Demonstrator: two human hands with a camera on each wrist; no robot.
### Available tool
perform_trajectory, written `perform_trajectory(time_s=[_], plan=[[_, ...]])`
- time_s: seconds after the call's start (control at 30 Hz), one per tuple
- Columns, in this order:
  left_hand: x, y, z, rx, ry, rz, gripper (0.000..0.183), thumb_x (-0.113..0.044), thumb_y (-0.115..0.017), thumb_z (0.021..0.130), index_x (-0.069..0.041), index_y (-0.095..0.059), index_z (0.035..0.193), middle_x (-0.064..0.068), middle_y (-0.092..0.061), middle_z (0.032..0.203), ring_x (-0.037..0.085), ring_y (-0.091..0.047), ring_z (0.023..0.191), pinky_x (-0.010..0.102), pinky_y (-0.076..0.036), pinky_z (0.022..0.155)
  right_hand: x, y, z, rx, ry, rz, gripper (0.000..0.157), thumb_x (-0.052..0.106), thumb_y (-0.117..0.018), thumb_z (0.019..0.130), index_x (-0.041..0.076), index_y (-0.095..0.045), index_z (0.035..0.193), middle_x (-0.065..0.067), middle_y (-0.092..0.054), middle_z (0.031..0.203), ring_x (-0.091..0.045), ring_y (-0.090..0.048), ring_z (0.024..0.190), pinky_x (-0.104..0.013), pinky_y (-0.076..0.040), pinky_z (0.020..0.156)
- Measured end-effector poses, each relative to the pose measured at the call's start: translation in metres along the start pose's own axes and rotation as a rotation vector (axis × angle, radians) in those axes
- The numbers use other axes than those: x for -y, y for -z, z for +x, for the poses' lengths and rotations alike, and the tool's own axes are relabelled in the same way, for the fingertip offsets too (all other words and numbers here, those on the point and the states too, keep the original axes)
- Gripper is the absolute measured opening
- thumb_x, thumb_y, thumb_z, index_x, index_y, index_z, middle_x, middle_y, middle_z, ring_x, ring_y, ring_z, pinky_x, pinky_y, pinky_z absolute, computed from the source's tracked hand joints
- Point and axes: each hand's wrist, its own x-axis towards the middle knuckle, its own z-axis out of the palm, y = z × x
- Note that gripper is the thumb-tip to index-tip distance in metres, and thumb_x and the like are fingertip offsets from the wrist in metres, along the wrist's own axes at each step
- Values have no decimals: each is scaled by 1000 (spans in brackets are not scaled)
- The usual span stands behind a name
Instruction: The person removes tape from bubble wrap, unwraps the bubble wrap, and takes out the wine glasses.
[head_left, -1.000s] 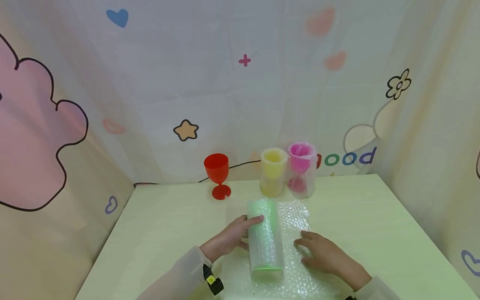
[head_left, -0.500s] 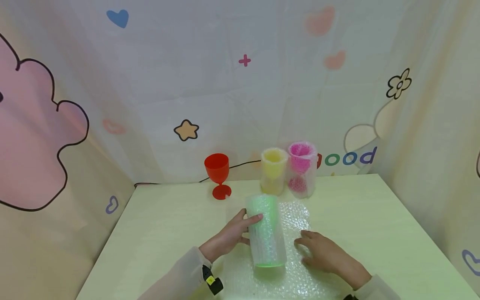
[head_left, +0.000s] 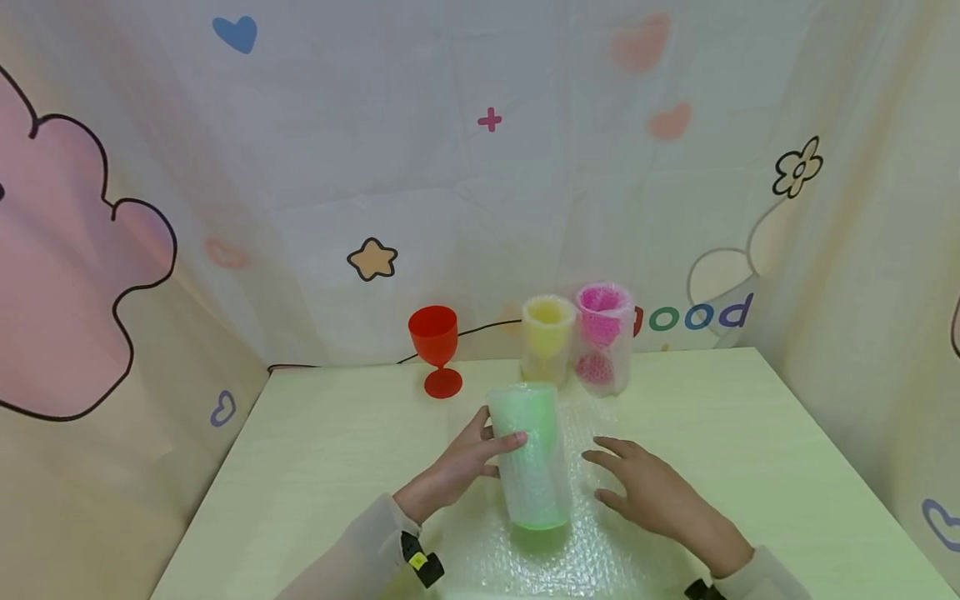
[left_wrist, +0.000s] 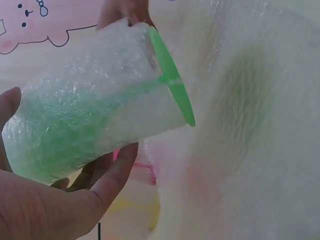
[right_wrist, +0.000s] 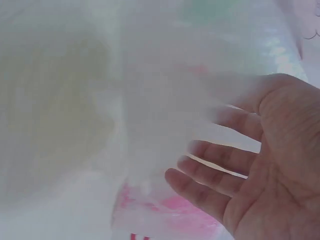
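My left hand point(head_left: 453, 467) grips a green goblet rolled in bubble wrap point(head_left: 534, 462), thumb on its near side. The roll leans, its top toward the back of the table. In the left wrist view the goblet's green foot point(left_wrist: 172, 80) shows at one end of the wrap, the bowl near my palm. Beneath it, a flat sheet of bubble wrap point(head_left: 570, 558) covers part of the table. To the right of the roll is my right hand point(head_left: 652, 492), its fingers spread and slightly bent, holding nothing. The right wrist view shows those fingers point(right_wrist: 200, 192) apart.
Behind the roll stand a yellow goblet point(head_left: 547, 342) and a pink goblet point(head_left: 603, 337), both wrapped in bubble wrap. An unwrapped red goblet point(head_left: 435, 346) stands to their left. A printed curtain point(head_left: 420, 175) hangs along the table's back edge.
My left hand has tipped the wrapped green goblet more upright, its foot end swinging slightly right. My right hand has shifted a little up and left, its fingers more spread.
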Motion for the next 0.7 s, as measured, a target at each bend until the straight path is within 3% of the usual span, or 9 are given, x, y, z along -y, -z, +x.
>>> perform_trajectory(time_s=[0.17,0.3,0.47,0.6,0.7], plan=[[-3,0,-2,-6,-59,86,73,-42,-70,79,-30,-29,139,1,-48,134,23,-48,119,42,-50,87,7,12,3,-76,8,-26,47,31,-70,81,19,-58,124,-5,-54,134,-26,-55,119,-43,-50,92],[-2,1,-4,-24,-99,158,75,-41,-72,77,-33,-30,139,-2,-48,132,23,-46,121,45,-47,95,12,22,5,-143,-8,-27,46,30,-71,81,19,-59,124,-6,-54,135,-26,-56,117,-44,-52,89],[-2,0,-8,-68,-134,251,82,-39,-77,73,-35,-29,139,-4,-48,132,23,-46,122,44,-48,94,17,35,9,-290,2,0,41,27,-71,80,18,-61,119,-5,-57,129,-24,-61,110,-40,-55,83],[-5,-3,-11,-73,-157,309,84,-39,-79,70,-37,-28,137,-6,-46,132,23,-47,120,41,-51,89,21,45,13,-428,61,40,40,20,-74,77,16,-63,115,-3,-60,123,-20,-63,104,-36,-56,79],[-6,-5,-12,-80,-176,353,86,-38,-80,69,-38,-27,138,-7,-45,133,24,-47,120,43,-50,90,25,53,16,-480,118,72,42,17,-75,75,16,-62,115,-2,-60,122,-19,-63,103,-35,-55,80]])
